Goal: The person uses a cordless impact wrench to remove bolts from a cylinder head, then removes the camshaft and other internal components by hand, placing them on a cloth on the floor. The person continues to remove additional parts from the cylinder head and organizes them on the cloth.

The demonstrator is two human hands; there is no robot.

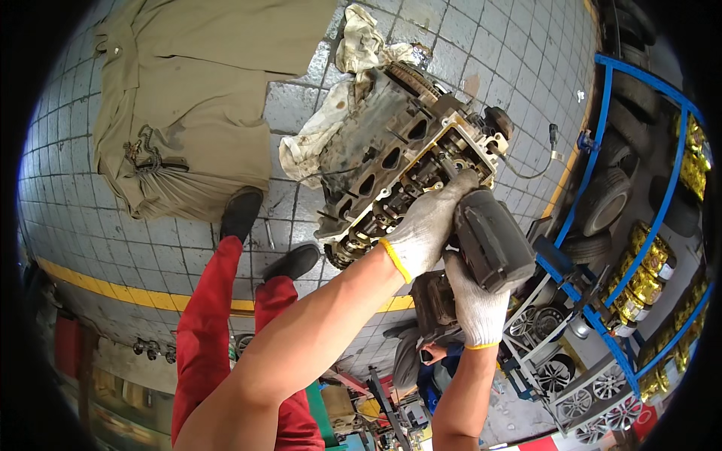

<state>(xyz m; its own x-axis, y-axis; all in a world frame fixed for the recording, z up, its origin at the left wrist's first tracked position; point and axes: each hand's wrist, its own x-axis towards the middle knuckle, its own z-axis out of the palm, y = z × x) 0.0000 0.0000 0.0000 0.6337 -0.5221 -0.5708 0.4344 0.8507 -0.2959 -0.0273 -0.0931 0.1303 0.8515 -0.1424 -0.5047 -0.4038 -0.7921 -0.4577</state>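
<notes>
I have the right hand (480,304), in a pale glove with a yellow cuff, wrapped round the lower end of a dark, boxy part (492,239). My left hand (423,224) lies against its left side; the fingers are partly hidden, so I cannot tell whether they grip it. The part is at the right end of the open engine block (387,165) and blocks my view of that corner. A dirty white rag (312,146) sits against the block's far side, and a thin cable (538,171) loops over the tiled floor (293,105) to its right. Nearer me, just left of my right hand, is a second dark part (435,304). Farther right, a blue rack (653,214) stands near tyres (608,201) and gold packages (648,282), with wheel rims (553,376) below. To the left, a khaki cloth (210,113) carries a chain (147,150); two dark shoes (242,213) stand beside it. Behind, someone else's hand (435,353) shows.
</notes>
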